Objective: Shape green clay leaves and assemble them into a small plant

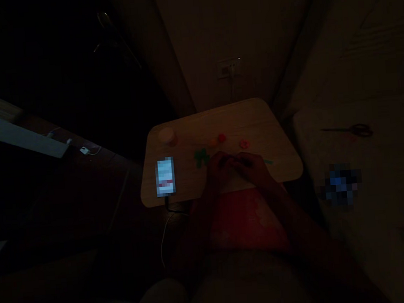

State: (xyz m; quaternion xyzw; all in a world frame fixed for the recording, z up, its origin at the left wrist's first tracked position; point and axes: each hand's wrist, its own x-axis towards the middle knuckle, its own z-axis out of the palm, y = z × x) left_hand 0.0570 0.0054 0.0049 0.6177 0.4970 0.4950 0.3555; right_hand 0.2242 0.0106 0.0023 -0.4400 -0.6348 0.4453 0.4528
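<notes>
The room is very dark. My left hand [218, 168] and my right hand [254, 167] meet over the near edge of a small wooden table [255, 119]. Both have their fingers curled together, pinching something between them that I cannot make out. A green piece [201, 157] lies just left of my left hand. A red piece [221, 138], an orange piece [213, 142] and a pink flower-like piece [244, 144] lie a little beyond the hands. A thin green strip [268, 161] shows to the right of my right hand.
A lit phone [165, 177] with a cable lies on the table's left side, and a small round tub [167, 136] stands behind it. Scissors [356, 130] rest on the pale surface at right. A wall socket [228, 68] sits behind the table.
</notes>
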